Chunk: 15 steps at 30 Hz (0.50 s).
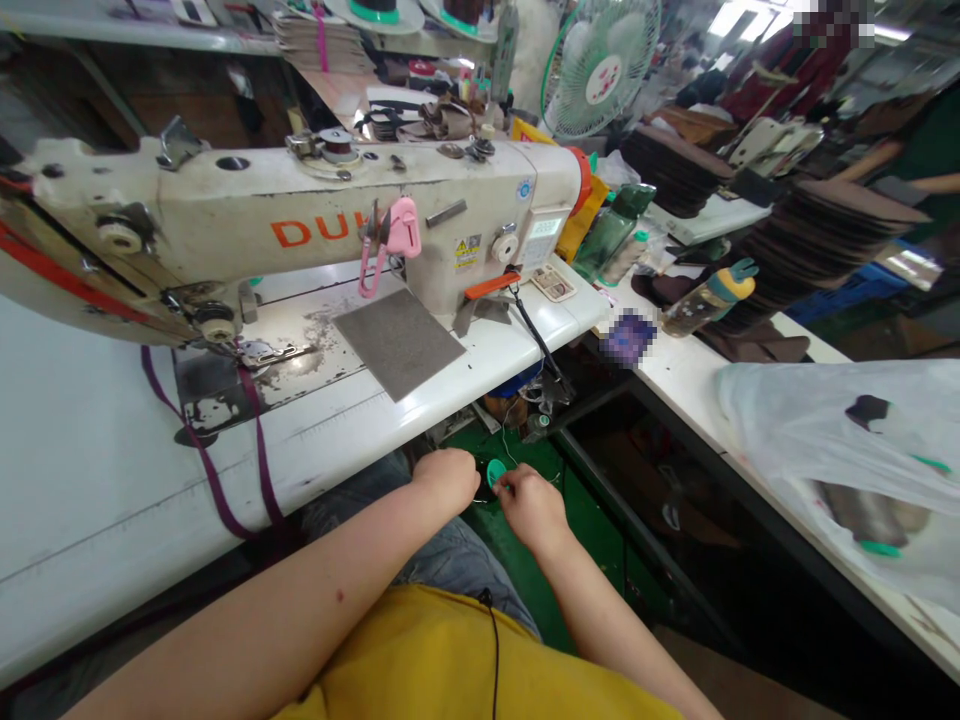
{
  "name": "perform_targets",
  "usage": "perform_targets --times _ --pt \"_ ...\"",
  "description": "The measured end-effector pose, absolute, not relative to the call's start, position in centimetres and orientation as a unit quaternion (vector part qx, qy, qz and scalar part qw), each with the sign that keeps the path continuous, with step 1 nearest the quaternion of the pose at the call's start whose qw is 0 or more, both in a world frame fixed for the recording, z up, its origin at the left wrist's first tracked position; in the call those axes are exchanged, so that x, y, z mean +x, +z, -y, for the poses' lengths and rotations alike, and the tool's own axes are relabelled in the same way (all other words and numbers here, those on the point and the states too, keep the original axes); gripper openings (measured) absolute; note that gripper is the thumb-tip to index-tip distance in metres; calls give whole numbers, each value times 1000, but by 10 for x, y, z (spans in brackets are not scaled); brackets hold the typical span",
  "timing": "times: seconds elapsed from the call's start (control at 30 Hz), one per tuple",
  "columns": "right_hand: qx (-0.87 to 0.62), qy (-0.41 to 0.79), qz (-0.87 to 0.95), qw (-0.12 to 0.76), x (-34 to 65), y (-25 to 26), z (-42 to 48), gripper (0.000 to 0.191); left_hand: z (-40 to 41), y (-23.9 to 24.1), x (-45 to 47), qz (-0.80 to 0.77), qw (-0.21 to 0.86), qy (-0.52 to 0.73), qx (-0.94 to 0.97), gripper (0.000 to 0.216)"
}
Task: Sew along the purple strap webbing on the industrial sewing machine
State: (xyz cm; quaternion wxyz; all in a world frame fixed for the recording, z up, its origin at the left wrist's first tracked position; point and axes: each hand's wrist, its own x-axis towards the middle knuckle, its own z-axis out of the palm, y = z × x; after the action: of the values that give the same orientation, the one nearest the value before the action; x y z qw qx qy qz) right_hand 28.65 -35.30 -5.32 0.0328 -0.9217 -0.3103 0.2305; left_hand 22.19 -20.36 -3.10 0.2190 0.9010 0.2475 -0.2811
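Note:
Low in front of my lap, my left hand [450, 480] is closed around the dark side of a thread spool [496, 473] with a green end. My right hand [532, 508] pinches at the spool's green rim; its fingertips are partly hidden. Above my hands stands a white sewing machine [465, 200] on its table. A purple strap [259, 445] runs from under the needle area and hangs over the table's front edge. Pink-handled thread snips [401, 228] sit against the machine's arm.
A grey square sheet [400, 343] lies on the machine bed. On the side table to the right are a yellow-lidded bottle [705, 300], a green bottle [611, 235] and a plastic bag [847, 440] with spools. Behind are stacked dark pieces [825, 250], a fan [600, 70] and another person's arm.

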Motion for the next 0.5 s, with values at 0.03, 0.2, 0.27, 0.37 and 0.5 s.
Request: perform_targets --times 0.03,0.2,0.27,0.37,0.5 --pt "-924 227 305 34 285 -55 352 20 204 -32 221 -247 219 -280 901 37" --pt "-931 214 292 46 282 -55 349 41 202 -36 219 -249 220 -276 902 36" --pt "-925 220 305 51 283 -53 353 31 201 -36 219 -250 220 -275 902 36" --pt "-916 233 322 51 286 -53 358 15 202 -36 220 -251 219 -273 902 36" --pt "-922 227 310 53 285 -59 353 18 203 -36 220 -251 218 -270 903 37"
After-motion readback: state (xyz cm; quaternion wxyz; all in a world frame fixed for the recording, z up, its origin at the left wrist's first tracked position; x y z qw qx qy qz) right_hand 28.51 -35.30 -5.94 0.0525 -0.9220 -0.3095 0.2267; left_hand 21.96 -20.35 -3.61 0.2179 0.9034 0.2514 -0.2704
